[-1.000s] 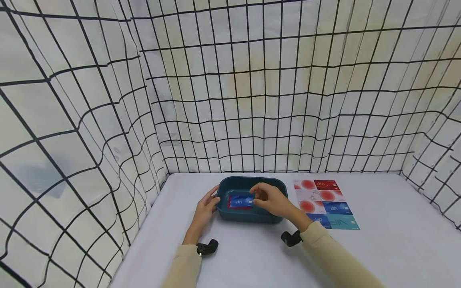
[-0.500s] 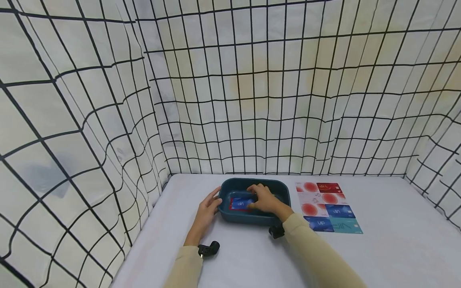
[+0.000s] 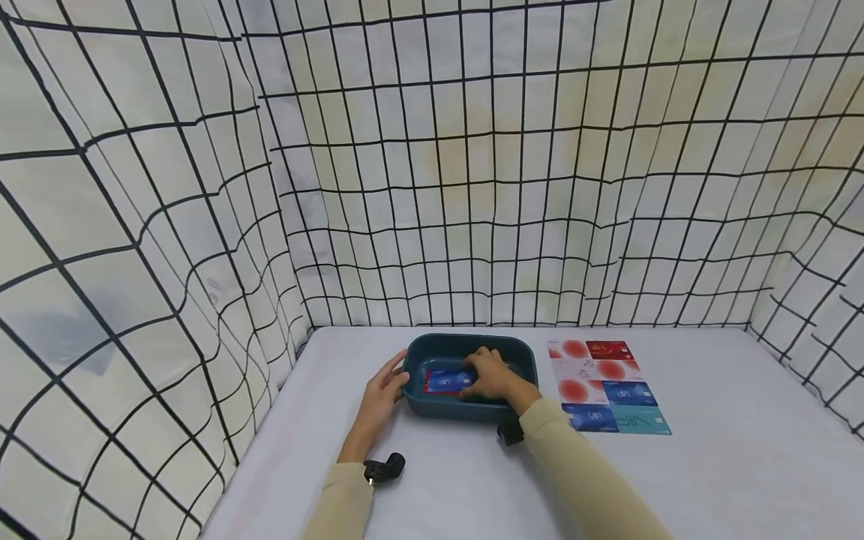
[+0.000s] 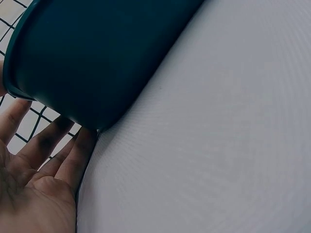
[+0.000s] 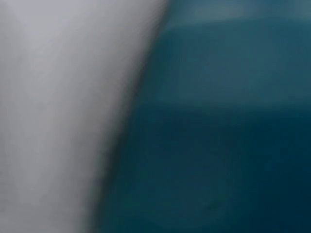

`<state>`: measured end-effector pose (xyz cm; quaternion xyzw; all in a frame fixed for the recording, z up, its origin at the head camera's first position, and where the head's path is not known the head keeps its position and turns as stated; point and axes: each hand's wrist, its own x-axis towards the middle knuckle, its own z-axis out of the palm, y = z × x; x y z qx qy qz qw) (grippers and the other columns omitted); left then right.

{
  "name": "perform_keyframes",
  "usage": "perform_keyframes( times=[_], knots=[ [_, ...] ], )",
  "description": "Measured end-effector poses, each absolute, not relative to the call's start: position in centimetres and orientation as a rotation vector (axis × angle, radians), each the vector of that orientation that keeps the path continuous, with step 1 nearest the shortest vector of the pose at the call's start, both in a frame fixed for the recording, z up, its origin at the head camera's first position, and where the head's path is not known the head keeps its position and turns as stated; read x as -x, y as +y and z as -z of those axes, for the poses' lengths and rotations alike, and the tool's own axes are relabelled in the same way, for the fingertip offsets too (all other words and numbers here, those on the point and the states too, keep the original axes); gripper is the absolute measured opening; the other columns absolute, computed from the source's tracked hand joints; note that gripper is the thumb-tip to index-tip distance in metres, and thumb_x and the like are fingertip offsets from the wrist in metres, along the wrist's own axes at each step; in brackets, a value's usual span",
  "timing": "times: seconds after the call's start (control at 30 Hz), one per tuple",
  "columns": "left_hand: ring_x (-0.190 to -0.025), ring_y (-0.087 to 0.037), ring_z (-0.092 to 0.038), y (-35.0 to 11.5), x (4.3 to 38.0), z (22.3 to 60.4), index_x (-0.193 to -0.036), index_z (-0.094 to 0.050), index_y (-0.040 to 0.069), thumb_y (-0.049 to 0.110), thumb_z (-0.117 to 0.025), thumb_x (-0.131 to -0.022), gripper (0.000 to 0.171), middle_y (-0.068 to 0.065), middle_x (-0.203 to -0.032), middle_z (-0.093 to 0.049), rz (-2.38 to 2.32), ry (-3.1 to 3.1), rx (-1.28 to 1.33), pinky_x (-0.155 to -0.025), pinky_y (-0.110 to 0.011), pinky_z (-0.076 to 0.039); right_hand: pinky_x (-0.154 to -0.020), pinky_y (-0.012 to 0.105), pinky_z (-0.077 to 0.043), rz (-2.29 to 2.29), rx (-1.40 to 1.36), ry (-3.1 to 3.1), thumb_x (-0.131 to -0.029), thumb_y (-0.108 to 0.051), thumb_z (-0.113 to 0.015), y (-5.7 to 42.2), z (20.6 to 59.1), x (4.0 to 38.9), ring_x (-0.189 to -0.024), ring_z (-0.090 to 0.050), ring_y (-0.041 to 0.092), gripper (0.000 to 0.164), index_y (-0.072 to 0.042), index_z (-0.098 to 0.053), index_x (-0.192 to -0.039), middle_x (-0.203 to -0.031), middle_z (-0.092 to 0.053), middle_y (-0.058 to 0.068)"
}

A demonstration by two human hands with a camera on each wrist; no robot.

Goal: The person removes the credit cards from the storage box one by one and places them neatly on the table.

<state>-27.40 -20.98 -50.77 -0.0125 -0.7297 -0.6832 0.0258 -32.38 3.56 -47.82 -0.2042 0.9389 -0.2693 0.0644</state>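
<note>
A dark teal plastic basin (image 3: 432,409) stands on the white table. Inside it, a blue VIP card (image 3: 445,382) lies over a red card (image 3: 426,384), whose edge shows at the left. My left hand (image 3: 380,394) is at the basin's left end, fingertips against the outer wall and thumb at the rim; the left wrist view shows its fingers (image 4: 39,150) stretched out. My right hand (image 3: 493,377) reaches into the basin, curved fingers and thumb around the blue card's right end, partly covering it. The right wrist view shows only blurred basin wall (image 5: 218,155).
Right of the basin lies a sheet-like grid of cards (image 3: 607,386), in red, pink, blue and teal. Black netting (image 3: 472,225) over white cloth encloses the table at the back and sides. A black wrist camera (image 3: 385,468) sits on the left wrist.
My right hand has lowered into the basin onto the cards, and the blue card now lies more squarely over the red one. The left hand has stayed at the basin's end.
</note>
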Motion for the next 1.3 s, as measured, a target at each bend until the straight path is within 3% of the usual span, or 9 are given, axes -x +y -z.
perform_keyframes(
  times=[0.27, 0.73, 1.03, 1.3],
  knots=[
    [-0.140, -0.033, -0.052, -21.18, 27.25, 50.78, -0.152, -0.050, 0.027, 0.020, -0.054, -0.106, 0.047, -0.018, -0.156, -0.049, 2.123, -2.250, 0.036, -0.114, -0.049, -0.047, -0.110, 0.053, -0.046, 0.831, 0.606, 2.851, -0.080, -0.028, -0.089, 3.31, 47.81, 32.25, -0.124, -0.045, 0.032, 0.049, -0.007, -0.070, -0.120, -0.132, -0.055, 0.014],
    [-0.138, -0.033, -0.055, -21.09, 27.19, 50.76, -0.152, -0.050, 0.027, 0.021, -0.055, -0.106, 0.047, -0.018, -0.155, -0.050, 2.113, -2.262, 0.040, -0.113, -0.049, -0.048, -0.108, 0.051, -0.048, 0.824, 0.632, 2.871, -0.077, -0.028, -0.090, 3.44, 47.67, 32.41, -0.121, -0.051, 0.032, 0.048, -0.006, -0.070, -0.115, -0.125, -0.059, 0.014],
    [-0.139, -0.033, -0.054, -21.13, 27.36, 50.74, -0.152, -0.050, 0.027, 0.021, -0.054, -0.106, 0.047, -0.018, -0.156, -0.049, 2.107, -2.261, 0.047, -0.114, -0.050, -0.047, -0.104, 0.048, -0.053, 0.862, 0.569, 2.842, -0.080, -0.027, -0.088, 3.26, 47.29, 32.63, -0.113, -0.064, 0.026, 0.050, -0.009, -0.066, -0.122, -0.125, -0.068, 0.012],
    [-0.139, -0.033, -0.053, -21.13, 27.31, 50.82, -0.152, -0.050, 0.027, 0.021, -0.054, -0.106, 0.046, -0.018, -0.156, -0.049, 2.108, -2.262, 0.044, -0.114, -0.050, -0.047, -0.099, 0.048, -0.055, 0.876, 0.538, 2.838, -0.082, -0.025, -0.086, 3.17, 47.31, 32.63, -0.107, -0.065, 0.024, 0.054, -0.008, -0.065, -0.128, -0.122, -0.068, 0.012]
  ],
)
